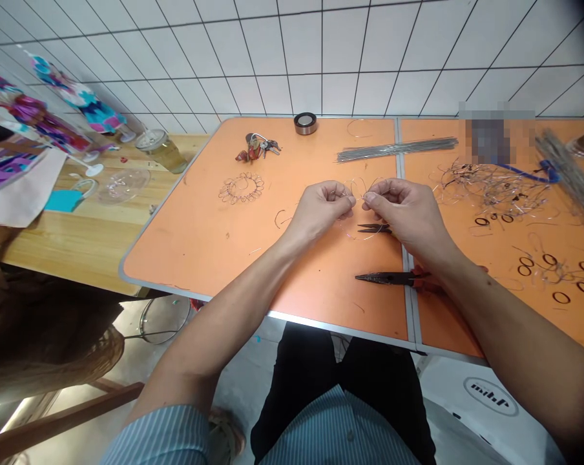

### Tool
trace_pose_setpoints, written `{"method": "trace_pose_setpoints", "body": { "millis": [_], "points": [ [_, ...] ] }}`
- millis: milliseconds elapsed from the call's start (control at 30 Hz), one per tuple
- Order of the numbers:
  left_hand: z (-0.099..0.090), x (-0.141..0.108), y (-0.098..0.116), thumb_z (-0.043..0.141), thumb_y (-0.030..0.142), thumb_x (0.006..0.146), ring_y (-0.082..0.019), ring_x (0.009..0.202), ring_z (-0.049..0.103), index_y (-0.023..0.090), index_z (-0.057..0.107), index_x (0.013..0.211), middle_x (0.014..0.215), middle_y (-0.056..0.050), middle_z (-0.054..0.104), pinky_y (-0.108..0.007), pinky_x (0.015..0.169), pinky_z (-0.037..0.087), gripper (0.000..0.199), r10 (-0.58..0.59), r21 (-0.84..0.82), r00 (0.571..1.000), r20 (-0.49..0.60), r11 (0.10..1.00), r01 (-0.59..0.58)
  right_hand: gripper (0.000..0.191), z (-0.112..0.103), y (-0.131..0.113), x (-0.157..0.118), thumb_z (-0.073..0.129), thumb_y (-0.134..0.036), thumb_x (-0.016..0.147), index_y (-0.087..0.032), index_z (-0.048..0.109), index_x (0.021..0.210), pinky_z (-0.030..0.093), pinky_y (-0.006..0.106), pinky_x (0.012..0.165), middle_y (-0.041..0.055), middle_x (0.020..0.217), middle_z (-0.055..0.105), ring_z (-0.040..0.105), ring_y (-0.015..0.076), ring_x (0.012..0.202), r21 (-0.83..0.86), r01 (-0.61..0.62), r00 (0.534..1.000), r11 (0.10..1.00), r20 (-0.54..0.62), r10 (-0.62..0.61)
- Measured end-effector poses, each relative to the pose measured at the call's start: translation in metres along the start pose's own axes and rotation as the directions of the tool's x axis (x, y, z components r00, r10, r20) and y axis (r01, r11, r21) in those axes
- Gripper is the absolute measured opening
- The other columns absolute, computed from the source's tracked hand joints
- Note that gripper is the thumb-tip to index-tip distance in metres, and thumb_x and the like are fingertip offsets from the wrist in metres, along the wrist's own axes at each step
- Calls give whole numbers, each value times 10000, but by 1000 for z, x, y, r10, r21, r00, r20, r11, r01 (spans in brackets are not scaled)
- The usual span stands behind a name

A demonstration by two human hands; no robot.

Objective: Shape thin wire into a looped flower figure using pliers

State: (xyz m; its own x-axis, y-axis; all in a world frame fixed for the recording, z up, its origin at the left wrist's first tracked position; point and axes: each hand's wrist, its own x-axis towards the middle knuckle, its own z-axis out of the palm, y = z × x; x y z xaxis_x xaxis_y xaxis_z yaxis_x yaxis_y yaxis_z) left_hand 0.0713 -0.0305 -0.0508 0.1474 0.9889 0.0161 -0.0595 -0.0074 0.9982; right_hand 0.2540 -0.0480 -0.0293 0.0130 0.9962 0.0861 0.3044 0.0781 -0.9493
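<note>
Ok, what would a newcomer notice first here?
First, the left hand and right hand pinching thin wire loops at the centre of the orange table. Right of them sits a tangle of wire scraps, and to the left lies a flower-shaped wire piece.
</note>
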Motion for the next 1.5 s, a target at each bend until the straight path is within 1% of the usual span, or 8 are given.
{"method": "trace_pose_setpoints", "body": {
  "millis": [200, 433, 700, 867, 1033, 1233, 1367, 1500],
  "points": [
    [1, 0, 2, 713, 90, 857, -76, 585, 556, 181, 686, 760, 641, 40, 642, -230, 624, 452, 136, 12, -63, 1000, 23, 998, -11, 159, 1, -4, -1, 772, -172, 928, -246, 768, 787, 455, 309, 596, 30, 817, 775, 581, 152, 659, -8, -19, 1000, 1000, -3, 19],
    [-1, -6, 11, 700, 175, 928, -101, 671, 636, 186, 696, 818, 717, 0, 714, -234, 705, 531, 110, -43, -86, 999, 14, 995, 44, 140, 0, -5, -2, 775, -179, 915, -245, 763, 792, 430, 317, 584, 29, 811, 765, 559, 150, 643, -9, -30, 999, 1000, -10, 30],
    [-2, -5, 7, 700, 136, 794, -97, 623, 643, 186, 677, 796, 716, 6, 715, -241, 670, 546, 55, -92, -85, 994, 66, 992, 97, 169, 0, -5, -2, 760, -165, 907, -244, 746, 758, 423, 328, 593, 21, 771, 737, 554, 151, 633, -40, -29, 999, 999, -19, 28],
    [0, -4, 2, 697, 125, 754, -92, 604, 618, 188, 665, 752, 688, 24, 671, -241, 637, 521, 71, -71, -71, 996, 60, 995, 75, 173, 1, -6, -3, 762, -173, 920, -247, 743, 765, 437, 333, 619, -8, 684, 650, 533, 155, 627, -55, -42, 999, 998, 3, 42],
    [2, -3, 3, 710, 119, 792, -81, 574, 560, 197, 689, 752, 665, 37, 641, -236, 601, 457, 91, -45, -53, 999, 17, 998, 46, 174, 3, -5, -3, 775, -203, 925, -254, 740, 763, 460, 334, 630, -11, 672, 632, 547, 164, 639, -49, -17, 999, 999, 47, 19],
    [4, -3, 5, 751, 126, 830, -84, 587, 547, 196, 697, 758, 668, 34, 641, -240, 627, 473, 114, -80, -23, 997, -14, 997, 80, 148, 2, -3, -2, 801, -238, 913, -255, 754, 773, 456, 318, 596, 15, 745, 707, 561, 165, 657, -48, 0, 999, 999, 34, 1],
    [4, -2, 4, 773, 135, 843, -80, 597, 552, 189, 705, 757, 682, 28, 658, -234, 635, 478, 123, -69, -26, 997, -18, 997, 69, 144, 2, -4, -2, 801, -216, 911, -250, 763, 776, 485, 321, 611, 14, 740, 700, 567, 166, 661, -48, -12, 1000, 999, 25, 13],
    [1, -3, 7, 788, 165, 849, -83, 606, 586, 186, 715, 812, 710, 22, 679, -237, 649, 498, 85, -88, -49, 996, 14, 995, 88, 167, 2, -4, -2, 809, -203, 919, -251, 745, 773, 497, 329, 630, 11, 752, 702, 567, 162, 651, -42, -19, 999, 999, 28, 20]
  ]
}}
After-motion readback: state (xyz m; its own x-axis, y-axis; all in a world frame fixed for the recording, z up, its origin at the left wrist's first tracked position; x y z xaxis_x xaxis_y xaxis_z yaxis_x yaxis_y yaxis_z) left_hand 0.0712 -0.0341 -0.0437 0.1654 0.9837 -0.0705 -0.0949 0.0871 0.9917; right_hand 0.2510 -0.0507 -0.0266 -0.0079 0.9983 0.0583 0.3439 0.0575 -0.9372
